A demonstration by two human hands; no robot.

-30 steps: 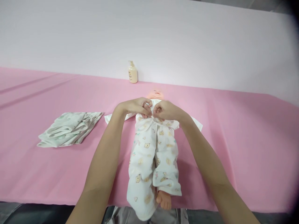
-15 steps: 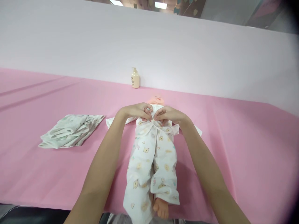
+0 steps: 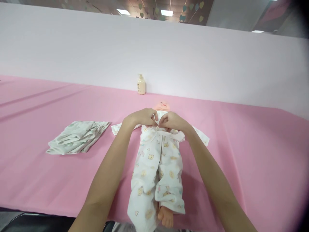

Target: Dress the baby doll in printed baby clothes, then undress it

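Observation:
A baby doll [image 3: 163, 106] lies on its back, its head toward the wall. It wears a white shirt [image 3: 200, 135] and white trousers [image 3: 145, 174] printed with small bears. My left hand [image 3: 146, 117] and my right hand [image 3: 173, 121] meet over the doll's chest. Thumb and fingers of each are pinched together on the front edges of the shirt, and the exact spot between the fingertips is too small to make out. One bare doll foot [image 3: 166, 216] shows from a trouser leg; the other leg's end covers its foot.
A pink cloth [image 3: 253, 167] covers the table. Left of the doll lies a folded pile of white patterned clothes [image 3: 78, 137]. A cream pump bottle [image 3: 141, 85] stands at the back against the white wall [image 3: 96, 48].
My hands have stayed together at the chest, with fingers slightly shifted. The cloth at the doll's waist lies flatter, no longer drawn up toward my fingers. The view has tilted up slightly.

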